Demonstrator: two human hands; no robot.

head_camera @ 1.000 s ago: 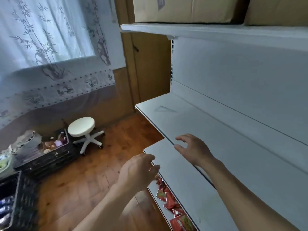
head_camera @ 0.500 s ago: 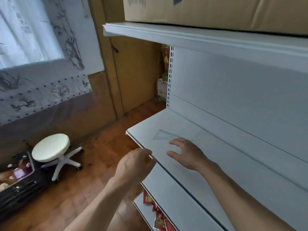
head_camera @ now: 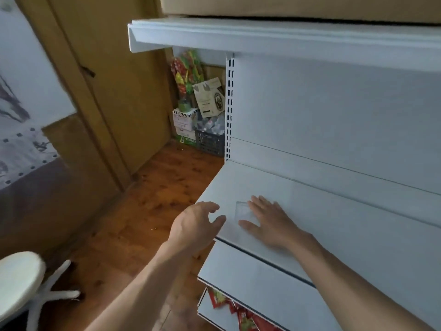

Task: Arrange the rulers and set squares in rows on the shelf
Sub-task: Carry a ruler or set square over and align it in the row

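Right hand (head_camera: 272, 223) lies flat, grip apart, covering a faint clear set square (head_camera: 243, 211); we make out only its corner. Left hand (head_camera: 198, 225) at the shelf (head_camera: 334, 223) edge, grip loosely apart.

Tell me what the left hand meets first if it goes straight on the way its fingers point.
Likely the clear set square, flat on the shelf and partly under the right hand. The left hand points toward it. Depth is unclear, so the right thumb might come first.
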